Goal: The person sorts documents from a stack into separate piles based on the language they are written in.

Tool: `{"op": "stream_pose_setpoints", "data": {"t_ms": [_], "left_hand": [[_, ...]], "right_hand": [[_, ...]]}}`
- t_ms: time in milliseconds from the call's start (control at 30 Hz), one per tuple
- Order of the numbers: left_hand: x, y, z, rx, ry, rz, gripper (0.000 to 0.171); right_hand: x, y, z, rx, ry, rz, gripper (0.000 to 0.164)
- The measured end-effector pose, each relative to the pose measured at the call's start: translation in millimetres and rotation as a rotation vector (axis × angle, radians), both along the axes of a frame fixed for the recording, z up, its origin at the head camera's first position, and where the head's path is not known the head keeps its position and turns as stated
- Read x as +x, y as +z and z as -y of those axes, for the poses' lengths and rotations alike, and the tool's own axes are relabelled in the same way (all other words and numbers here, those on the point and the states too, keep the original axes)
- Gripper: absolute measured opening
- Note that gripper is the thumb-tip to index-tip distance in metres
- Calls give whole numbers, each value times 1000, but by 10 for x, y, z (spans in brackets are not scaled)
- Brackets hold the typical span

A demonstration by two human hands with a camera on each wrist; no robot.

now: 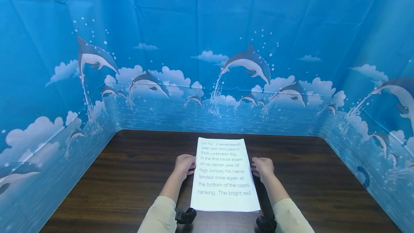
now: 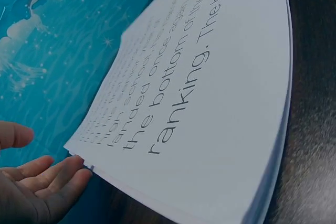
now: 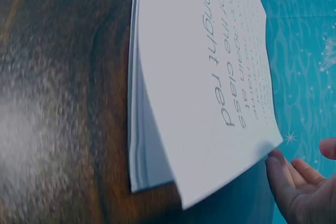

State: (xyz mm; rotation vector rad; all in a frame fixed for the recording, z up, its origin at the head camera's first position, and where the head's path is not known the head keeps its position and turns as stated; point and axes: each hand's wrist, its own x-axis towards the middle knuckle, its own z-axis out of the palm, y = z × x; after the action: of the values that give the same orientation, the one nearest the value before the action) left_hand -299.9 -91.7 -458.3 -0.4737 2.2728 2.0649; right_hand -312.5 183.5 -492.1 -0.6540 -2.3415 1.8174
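Note:
A stack of white paper sheets, its top page printed with large English text, lies on the dark wooden table in front of me. At its left edge is my left hand; in the left wrist view its fingers reach the paper's side with the thumb held apart. My right hand is at the opposite edge, its fingertips right at the paper's side and the thumb raised away. In the right wrist view the top sheet's near corner stands off the sheets below.
The dark wooden table spreads to both sides of the paper. A blue curtain with printed dolphins and clouds encloses the back and sides. Black wrist cameras sit at the cuffs of pale sleeves.

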Motion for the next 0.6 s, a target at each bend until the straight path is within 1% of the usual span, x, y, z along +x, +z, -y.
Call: {"op": "stream_pose_setpoints", "data": {"t_ms": [133, 200, 267, 333, 467, 600], "left_hand": [[2, -44, -20, 30, -2, -5, 35], [5, -70, -23, 36, -11, -4, 36], [12, -91, -26, 21, -21, 0, 33], [21, -111, -30, -12, -31, 1, 29], [61, -110, -39, -89, -53, -14, 22], [90, -110, -56, -153, -73, -28, 18]], "right_hand": [[216, 324, 120, -49, 20, 30, 35], [283, 402, 156, -66, 37, 39, 33], [313, 411, 172, -54, 49, 49, 31], [323, 390, 180, -24, 65, 61, 29], [324, 336, 187, 40, 93, 65, 25], [322, 308, 207, 75, 111, 63, 22]]}}
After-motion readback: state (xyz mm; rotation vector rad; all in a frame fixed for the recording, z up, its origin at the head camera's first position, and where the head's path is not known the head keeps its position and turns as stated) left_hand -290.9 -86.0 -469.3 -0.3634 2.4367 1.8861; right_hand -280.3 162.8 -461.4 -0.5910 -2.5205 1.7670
